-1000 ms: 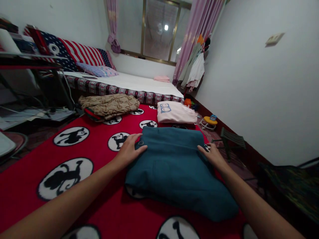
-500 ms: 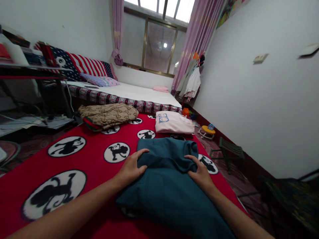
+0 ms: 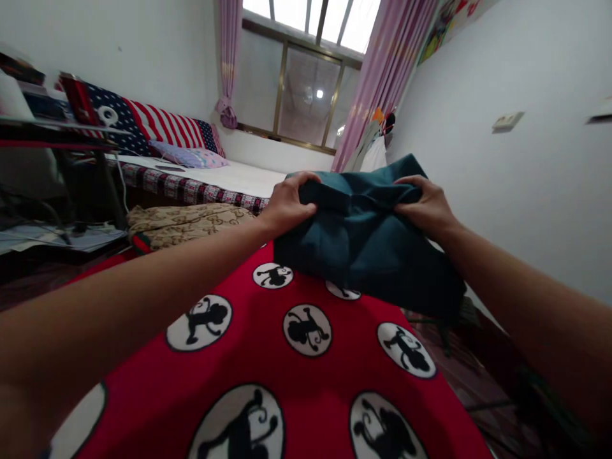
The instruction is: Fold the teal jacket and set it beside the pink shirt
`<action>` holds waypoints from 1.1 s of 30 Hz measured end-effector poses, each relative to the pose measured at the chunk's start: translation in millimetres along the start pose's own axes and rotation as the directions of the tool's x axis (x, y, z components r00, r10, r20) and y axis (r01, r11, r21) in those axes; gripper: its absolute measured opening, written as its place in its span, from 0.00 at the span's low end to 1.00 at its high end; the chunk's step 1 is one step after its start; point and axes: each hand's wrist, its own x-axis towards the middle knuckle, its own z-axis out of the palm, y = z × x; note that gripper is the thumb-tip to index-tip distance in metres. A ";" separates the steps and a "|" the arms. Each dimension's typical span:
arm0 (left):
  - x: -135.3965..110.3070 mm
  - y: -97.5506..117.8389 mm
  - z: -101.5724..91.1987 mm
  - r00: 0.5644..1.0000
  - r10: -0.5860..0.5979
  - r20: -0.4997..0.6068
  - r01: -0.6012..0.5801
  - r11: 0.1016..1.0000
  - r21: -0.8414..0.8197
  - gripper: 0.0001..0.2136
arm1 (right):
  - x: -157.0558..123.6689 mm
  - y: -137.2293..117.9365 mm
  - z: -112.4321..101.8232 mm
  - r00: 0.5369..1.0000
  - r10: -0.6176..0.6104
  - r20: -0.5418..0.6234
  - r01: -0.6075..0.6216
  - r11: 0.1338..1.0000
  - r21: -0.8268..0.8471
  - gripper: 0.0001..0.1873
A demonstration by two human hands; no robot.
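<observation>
Above the red monkey-print blanket (image 3: 306, 395): folded teal cloth garment (image 3: 363, 242) lifted.
Left hand (image 3: 287, 207) at 9 o'clock and right hand (image 3: 425, 207) at 3 o'clock both clench it; carrying step, needs a set-down spot.

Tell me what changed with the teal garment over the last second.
The teal garment went from lying flat on the red blanket to lifted clear; the left hand and right hand went from pressing to gripping its top fold. The tan folded cloth stayed put.
</observation>
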 end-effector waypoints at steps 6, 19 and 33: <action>21.7 -84.2 86.4 0.819 -0.507 0.269 0.439 0.855 0.275 0.38 | 35.3 70.7 93.2 0.880 0.421 0.219 -0.235 0.787 -0.570 0.33; -120.7 -125.2 149.3 0.951 -0.267 0.158 0.273 0.962 -0.015 0.31 | -85.9 107.1 128.0 0.844 0.530 0.088 -0.402 0.732 -0.550 0.40; -128.3 -119.2 147.9 0.981 -0.085 0.173 0.076 0.995 0.061 0.30 | -38.8 90.9 143.6 0.947 0.298 0.118 -0.176 0.790 -0.587 0.23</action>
